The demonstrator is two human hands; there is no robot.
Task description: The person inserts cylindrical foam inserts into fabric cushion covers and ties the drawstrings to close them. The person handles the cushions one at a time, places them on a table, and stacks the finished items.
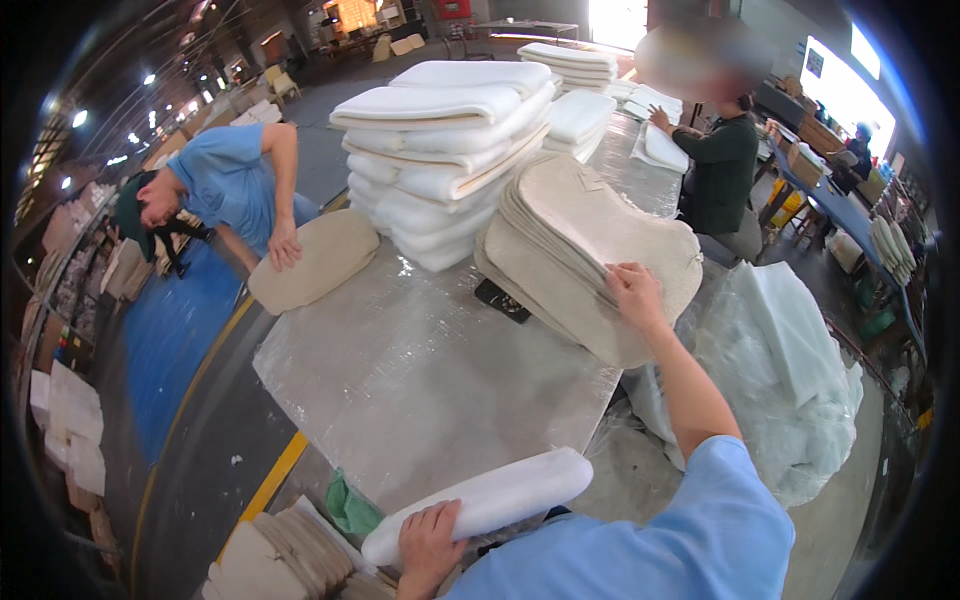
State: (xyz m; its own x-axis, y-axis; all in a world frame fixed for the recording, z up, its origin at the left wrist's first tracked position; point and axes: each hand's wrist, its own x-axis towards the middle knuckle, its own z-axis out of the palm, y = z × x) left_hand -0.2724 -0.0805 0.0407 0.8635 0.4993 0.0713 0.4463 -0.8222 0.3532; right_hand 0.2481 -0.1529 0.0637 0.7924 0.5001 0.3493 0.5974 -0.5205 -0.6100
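My left hand (430, 545) is closed over a long white padding piece (500, 497) lying across the table's near edge, close to my body. My right arm reaches forward, and my right hand (636, 295) pinches the edge of a beige fabric cover (610, 220). That cover is the top one of a stack of rounded beige covers (540, 285) on the right part of the table. Its far end rests on the layers below. The undersides of my right fingers are partly hidden by the fabric.
Tall folded white padding (440, 150) is stacked behind the covers on the plastic-wrapped table (430, 370). A dark phone-like object (502, 300) lies beside the covers. One co-worker (225, 180) handles beige covers at left; another (722, 160) stands far right. A bulky plastic bag (775, 390) sits at right.
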